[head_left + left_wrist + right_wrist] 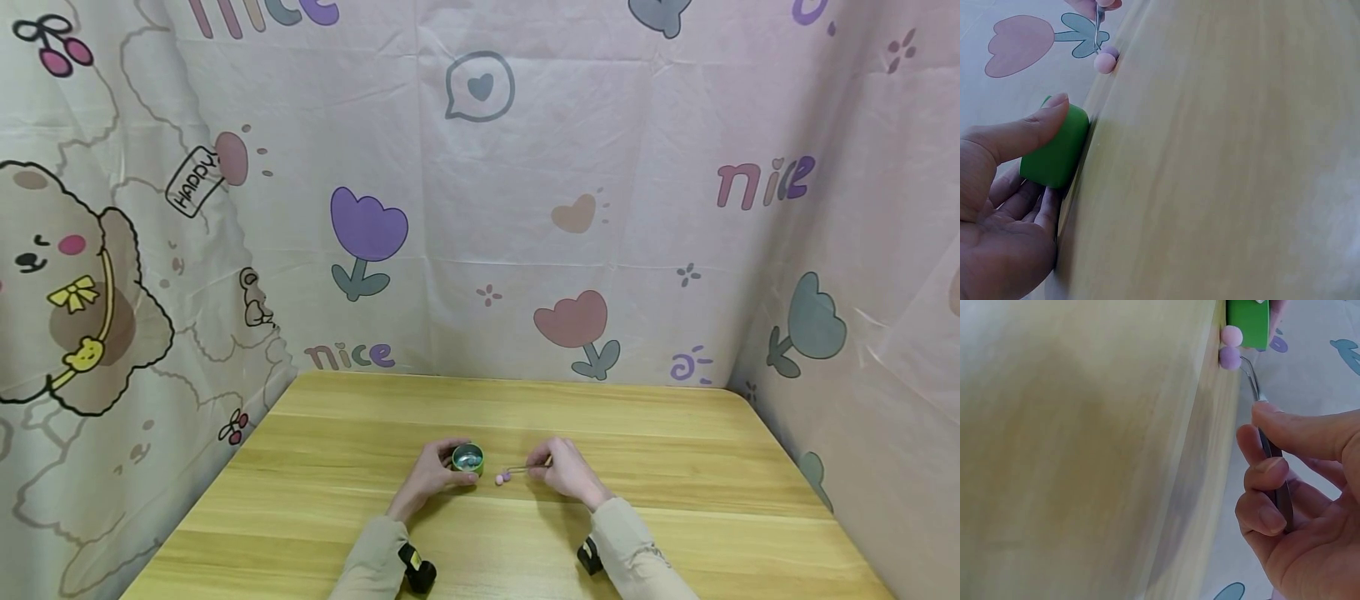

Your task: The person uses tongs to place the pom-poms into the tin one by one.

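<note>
sleeves point(630, 542): beige, long | wrists: black strapped cameras point(417, 569)

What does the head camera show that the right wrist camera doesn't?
Only the head view shows the whole wooden table, the cartoon cloth backdrop, both sleeves, the left hand and the green tin's open top.

Only the right wrist view shows two separate balls, one pink ball and one purple ball, and the tweezers' curved tips at the purple one.

Both show the right hand pinching the metal tweezers beside the green tin.
</note>
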Demonstrator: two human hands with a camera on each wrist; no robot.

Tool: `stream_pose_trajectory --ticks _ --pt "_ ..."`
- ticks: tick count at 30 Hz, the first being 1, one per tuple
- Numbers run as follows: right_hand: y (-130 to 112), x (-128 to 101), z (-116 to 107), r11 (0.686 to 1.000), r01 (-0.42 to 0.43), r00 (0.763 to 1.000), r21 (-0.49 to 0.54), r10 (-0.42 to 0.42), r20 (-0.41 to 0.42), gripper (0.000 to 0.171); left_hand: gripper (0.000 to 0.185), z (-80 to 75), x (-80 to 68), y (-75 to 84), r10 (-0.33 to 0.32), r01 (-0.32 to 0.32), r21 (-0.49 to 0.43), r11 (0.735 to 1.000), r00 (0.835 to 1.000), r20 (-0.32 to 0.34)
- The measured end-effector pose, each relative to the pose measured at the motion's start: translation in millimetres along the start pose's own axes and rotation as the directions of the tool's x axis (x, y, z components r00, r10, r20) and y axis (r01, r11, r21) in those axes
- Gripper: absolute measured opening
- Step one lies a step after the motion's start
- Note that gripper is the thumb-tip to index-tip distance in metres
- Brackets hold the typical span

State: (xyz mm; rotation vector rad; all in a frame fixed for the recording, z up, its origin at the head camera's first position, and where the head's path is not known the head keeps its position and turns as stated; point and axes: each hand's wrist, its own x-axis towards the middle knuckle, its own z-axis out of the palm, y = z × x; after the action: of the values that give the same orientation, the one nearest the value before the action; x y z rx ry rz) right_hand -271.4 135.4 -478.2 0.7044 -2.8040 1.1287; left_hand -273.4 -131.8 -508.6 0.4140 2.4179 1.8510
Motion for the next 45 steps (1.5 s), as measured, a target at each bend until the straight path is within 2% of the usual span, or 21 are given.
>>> stream_pose_trajectory --ticks 21,36,45 --pt "-1.7 -2.6 -2.9 1.0 0.006 1.0 0.027 -0.007 0.024 0.006 0.066 0.6 0.3 -0.2 -0.002 0.002 0.004 1.0 1.0 -0.004" --pt "1.1 -3.6 -4.5 1.0 0.007 1.0 0.001 -0.007 0.012 0.007 0.065 0.1 0.5 -0.2 -0.002 0.002 0.006 1.0 1.0 0.0" --pt "1.7 -5.0 -5.4 1.0 -0.027 1.0 0.016 0.027 0.007 0.006 0.065 -0.1 -0.2 0.4 -0.005 0.005 -0.008 1.0 1.0 0.0"
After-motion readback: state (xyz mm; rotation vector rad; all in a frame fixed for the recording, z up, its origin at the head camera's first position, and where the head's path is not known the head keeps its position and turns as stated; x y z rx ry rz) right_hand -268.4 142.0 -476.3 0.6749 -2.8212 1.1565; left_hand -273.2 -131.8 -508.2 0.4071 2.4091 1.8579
